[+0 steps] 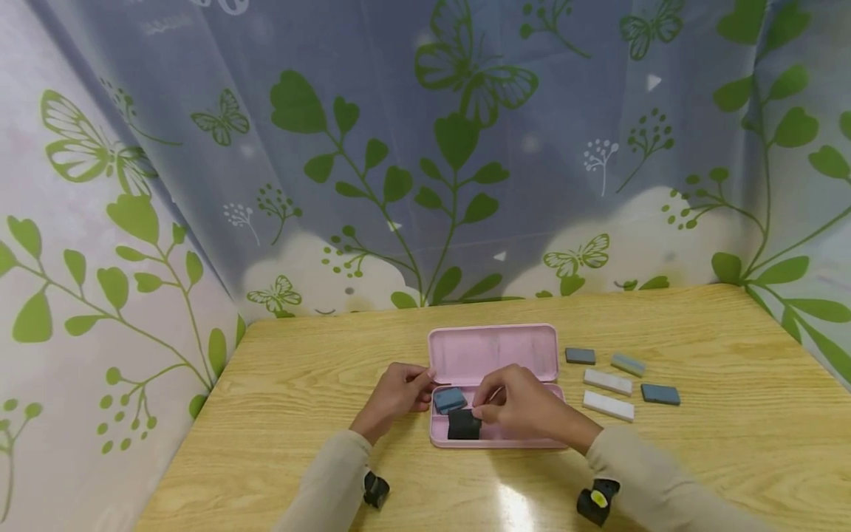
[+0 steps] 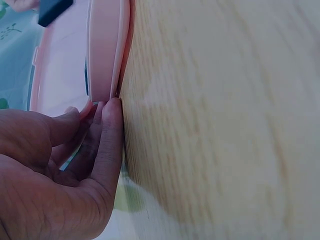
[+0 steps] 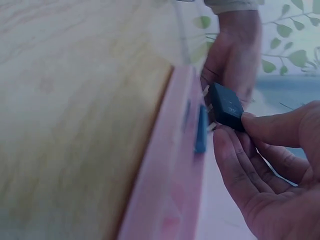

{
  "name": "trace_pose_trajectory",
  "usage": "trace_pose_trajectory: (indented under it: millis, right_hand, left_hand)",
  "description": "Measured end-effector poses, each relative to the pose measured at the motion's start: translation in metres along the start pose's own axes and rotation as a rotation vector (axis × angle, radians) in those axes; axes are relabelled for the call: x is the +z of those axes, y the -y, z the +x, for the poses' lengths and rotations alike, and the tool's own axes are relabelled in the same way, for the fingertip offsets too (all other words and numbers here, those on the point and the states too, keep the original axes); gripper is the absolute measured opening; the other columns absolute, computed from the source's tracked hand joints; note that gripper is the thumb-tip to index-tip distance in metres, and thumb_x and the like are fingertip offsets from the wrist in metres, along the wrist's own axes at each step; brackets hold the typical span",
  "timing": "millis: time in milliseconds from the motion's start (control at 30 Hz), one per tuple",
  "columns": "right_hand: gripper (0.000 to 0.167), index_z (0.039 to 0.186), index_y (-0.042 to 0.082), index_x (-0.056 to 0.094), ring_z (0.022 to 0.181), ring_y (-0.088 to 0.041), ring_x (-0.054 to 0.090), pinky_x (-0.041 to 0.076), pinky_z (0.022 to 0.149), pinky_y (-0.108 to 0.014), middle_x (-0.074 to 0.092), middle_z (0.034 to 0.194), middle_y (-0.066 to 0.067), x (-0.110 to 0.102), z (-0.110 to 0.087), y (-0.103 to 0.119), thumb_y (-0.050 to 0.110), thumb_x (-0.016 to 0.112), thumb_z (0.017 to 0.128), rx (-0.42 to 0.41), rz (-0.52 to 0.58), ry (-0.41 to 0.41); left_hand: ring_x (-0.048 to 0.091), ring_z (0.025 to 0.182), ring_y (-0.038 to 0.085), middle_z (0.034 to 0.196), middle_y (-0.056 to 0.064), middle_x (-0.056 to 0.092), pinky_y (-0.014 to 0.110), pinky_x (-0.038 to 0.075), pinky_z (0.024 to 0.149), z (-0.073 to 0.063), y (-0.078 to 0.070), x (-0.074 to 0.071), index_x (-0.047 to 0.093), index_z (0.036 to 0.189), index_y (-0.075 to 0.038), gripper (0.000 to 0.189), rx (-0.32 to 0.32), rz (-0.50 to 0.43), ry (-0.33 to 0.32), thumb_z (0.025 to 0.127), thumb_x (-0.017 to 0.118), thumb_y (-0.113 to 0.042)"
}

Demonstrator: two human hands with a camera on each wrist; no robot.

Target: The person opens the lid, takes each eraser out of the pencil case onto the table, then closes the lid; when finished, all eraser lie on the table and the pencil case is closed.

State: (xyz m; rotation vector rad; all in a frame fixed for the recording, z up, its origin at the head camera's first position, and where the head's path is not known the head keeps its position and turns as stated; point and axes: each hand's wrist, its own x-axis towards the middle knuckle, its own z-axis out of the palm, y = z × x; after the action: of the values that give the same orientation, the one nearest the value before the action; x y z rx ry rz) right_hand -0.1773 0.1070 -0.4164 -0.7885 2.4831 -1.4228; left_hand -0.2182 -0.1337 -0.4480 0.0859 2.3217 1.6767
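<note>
My right hand (image 1: 525, 403) pinches a black plug adapter (image 3: 227, 106) between thumb and fingers, above the open pink case (image 1: 493, 444). Pale prongs stick out of the adapter in the right wrist view. Blue rectangular blocks (image 1: 450, 400) lie in the case's left compartment, below the hinge. With thumb and fingertips, my left hand (image 1: 399, 393) holds the case's left end near the hinge; the left wrist view shows the thumb at the lid (image 2: 57, 75) and a fingertip touching the base's end. My right hand hides much of the case's right half.
Right of the case, two white blocks (image 1: 608, 406), a grey block (image 1: 580, 356), a pale blue-green block (image 1: 628, 364) and a blue block (image 1: 660, 394) lie on the wooden table (image 1: 299, 414). A patterned curtain (image 1: 372, 148) hangs behind the table.
</note>
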Motion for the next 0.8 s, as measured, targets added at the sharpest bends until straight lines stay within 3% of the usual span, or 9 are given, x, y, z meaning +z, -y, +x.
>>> trace_pose_trajectory:
  millis: [233,500,800]
  right_hand:
    - [0.005,0.086,0.003,0.073,0.076,-0.032,0.071,0.059,0.065,-0.032,0.07,0.081,-0.005,-0.028,-0.014,0.003,0.003,0.074,0.091,0.02,0.063,0.003]
    - [0.006,0.09,0.004,0.072,0.078,-0.031,0.07,0.06,0.068,-0.042,0.07,0.084,-0.007,-0.057,-0.035,-0.004,0.008,0.073,0.094,0.079,0.057,0.004]
    - [0.008,0.094,0.002,0.072,0.08,-0.027,0.07,0.058,0.067,-0.035,0.069,0.088,-0.006,-0.084,-0.055,-0.017,0.01,0.073,0.093,0.146,0.022,-0.005]
  left_hand:
    - [0.06,0.07,0.011,0.085,0.008,0.067,0.026,0.06,0.064,0.0,0.0,0.0,0.073,0.11,0.005,0.025,-0.007,0.005,-0.004,0.106,0.056,-0.014]
    - [0.06,0.07,0.011,0.085,0.007,0.066,0.025,0.06,0.064,-0.001,-0.001,0.0,0.073,0.11,0.005,0.026,-0.006,0.005,-0.003,0.106,0.056,-0.014]
    - [0.06,0.071,0.012,0.085,0.008,0.067,0.026,0.06,0.065,-0.001,-0.001,0.0,0.072,0.111,0.005,0.026,-0.01,0.006,-0.004,0.106,0.056,-0.014]
